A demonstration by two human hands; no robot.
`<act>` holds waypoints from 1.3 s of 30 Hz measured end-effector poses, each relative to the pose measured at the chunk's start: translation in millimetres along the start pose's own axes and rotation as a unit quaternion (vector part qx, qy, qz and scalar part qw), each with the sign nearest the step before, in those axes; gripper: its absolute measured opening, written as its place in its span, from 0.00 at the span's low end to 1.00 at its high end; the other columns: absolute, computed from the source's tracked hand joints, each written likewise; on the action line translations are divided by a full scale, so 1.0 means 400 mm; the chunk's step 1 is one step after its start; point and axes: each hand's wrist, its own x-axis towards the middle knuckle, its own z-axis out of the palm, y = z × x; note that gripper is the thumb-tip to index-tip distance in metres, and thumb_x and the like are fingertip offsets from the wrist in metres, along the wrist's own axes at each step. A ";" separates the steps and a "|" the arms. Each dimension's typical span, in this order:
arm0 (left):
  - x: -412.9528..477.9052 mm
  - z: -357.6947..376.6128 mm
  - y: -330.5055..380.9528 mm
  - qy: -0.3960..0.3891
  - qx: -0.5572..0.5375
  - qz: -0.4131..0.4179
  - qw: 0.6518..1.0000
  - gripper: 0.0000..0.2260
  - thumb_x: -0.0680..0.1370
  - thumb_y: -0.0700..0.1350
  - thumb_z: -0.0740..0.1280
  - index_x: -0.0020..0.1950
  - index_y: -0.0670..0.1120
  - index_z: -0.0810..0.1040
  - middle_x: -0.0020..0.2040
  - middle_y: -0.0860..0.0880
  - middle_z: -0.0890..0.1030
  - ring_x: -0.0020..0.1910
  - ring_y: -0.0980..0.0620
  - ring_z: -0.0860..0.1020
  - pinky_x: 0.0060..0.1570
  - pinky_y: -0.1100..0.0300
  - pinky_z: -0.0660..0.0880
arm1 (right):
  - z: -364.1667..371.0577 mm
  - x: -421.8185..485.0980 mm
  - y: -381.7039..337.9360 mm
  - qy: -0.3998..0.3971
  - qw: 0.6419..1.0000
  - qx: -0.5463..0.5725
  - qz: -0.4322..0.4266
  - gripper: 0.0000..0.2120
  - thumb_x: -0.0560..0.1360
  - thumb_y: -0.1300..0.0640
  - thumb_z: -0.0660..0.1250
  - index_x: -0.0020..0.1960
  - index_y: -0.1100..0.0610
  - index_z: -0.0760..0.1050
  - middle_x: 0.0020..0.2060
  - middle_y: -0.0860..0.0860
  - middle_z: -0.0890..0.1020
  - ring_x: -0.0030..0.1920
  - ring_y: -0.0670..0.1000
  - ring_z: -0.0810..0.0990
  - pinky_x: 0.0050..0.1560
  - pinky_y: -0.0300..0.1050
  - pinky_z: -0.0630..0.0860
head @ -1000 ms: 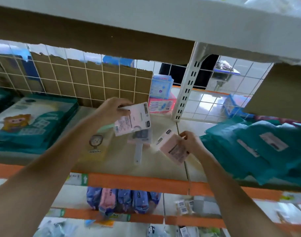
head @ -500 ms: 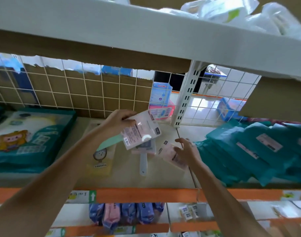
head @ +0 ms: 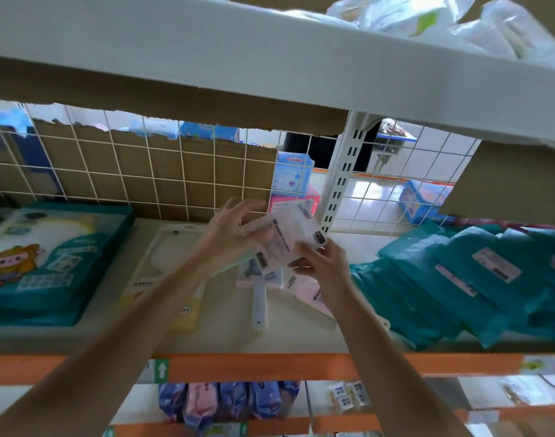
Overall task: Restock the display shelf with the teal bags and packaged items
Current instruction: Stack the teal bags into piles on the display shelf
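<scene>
Just left of the white slotted upright post (head: 342,184), both hands meet on one flat pink-and-white packet (head: 285,238), raised above the shelf board (head: 225,335). The left hand (head: 229,234) grips the packet's far-from-post edge, its fingers fanned behind it. The right hand (head: 323,263) pinches the lower corner nearer the post, though blur hides the exact finger placing.

Below the post's foot, under the hands, lie more pink packets (head: 311,294) and a white-handled item (head: 259,305), partly covered by the right wrist. Right of the post the teal bags (head: 459,285) lie in a slumped, overlapping heap. Far left of the post sits a stack of teal-edged cartoon packs (head: 49,263), with a cream-and-yellow pack (head: 172,263) between it and the hands.

A wire grid (head: 143,171) backed by torn cardboard closes the rear on the left side of the post. The upper shelf (head: 270,58) hangs low over the opening.
</scene>
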 end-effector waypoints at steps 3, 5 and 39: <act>-0.033 0.004 0.008 -0.046 0.129 0.120 0.983 0.35 0.64 0.65 0.67 0.69 0.54 0.69 0.65 0.55 0.68 0.63 0.58 0.63 0.64 0.53 0.61 | -0.005 0.006 -0.012 0.050 0.995 0.074 0.037 0.06 0.74 0.64 0.67 0.51 0.62 0.74 0.40 0.57 0.82 0.33 0.49 0.83 0.33 0.37 0.79; -0.042 0.024 0.007 -0.093 0.177 0.129 0.971 0.37 0.65 0.62 0.72 0.71 0.55 0.65 0.72 0.55 0.62 0.67 0.57 0.61 0.66 0.53 0.58 | -0.003 0.004 -0.022 0.054 0.990 0.114 0.059 0.04 0.74 0.64 0.67 0.48 0.61 0.75 0.40 0.57 0.82 0.35 0.50 0.83 0.33 0.38 0.80; -0.066 0.067 0.010 -0.075 -0.370 -0.200 0.904 0.07 0.79 0.42 0.61 0.53 0.46 0.78 0.40 0.48 0.81 0.32 0.57 0.79 0.31 0.65 0.75 | -0.055 0.045 -0.017 0.002 0.999 0.037 0.003 0.10 0.74 0.65 0.67 0.55 0.62 0.75 0.45 0.52 0.83 0.43 0.51 0.83 0.41 0.44 0.82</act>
